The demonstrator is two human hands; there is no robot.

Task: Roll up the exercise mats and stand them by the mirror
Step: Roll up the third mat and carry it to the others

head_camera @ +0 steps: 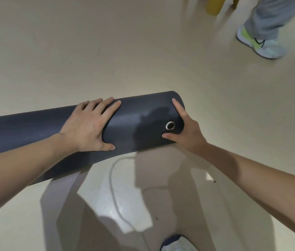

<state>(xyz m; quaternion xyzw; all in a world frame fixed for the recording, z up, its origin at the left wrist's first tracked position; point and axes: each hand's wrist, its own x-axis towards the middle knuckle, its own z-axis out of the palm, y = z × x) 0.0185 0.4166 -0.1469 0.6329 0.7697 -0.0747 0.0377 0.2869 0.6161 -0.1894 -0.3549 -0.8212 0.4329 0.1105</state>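
At the bottom edge is the toe of a white shoe with a dark collar point(177, 244). Just beyond it a thin pale cord point(113, 192) curls over the glossy beige floor point(107, 51). Both bare forearms reach forward to a dark grey exercise mat point(34, 129), rolled into a thick tube that runs from the left edge towards the middle; whether it rests on the floor or is lifted off it cannot be told.

The left hand point(88, 127) lies flat on top of the roll, fingers straight and spread, thumb along the near side. The right hand point(188, 131) braces the roll's right end (index finger stretched up along the end edge, thumb pressed on the near face, other fingers hidden). A metal eyelet point(170, 126) sits between that finger and thumb.

Far right, another person's grey trouser leg point(273, 17) and pale sneaker with a yellow-green heel point(259, 45) show, blurred, near a yellow object point(215, 4).
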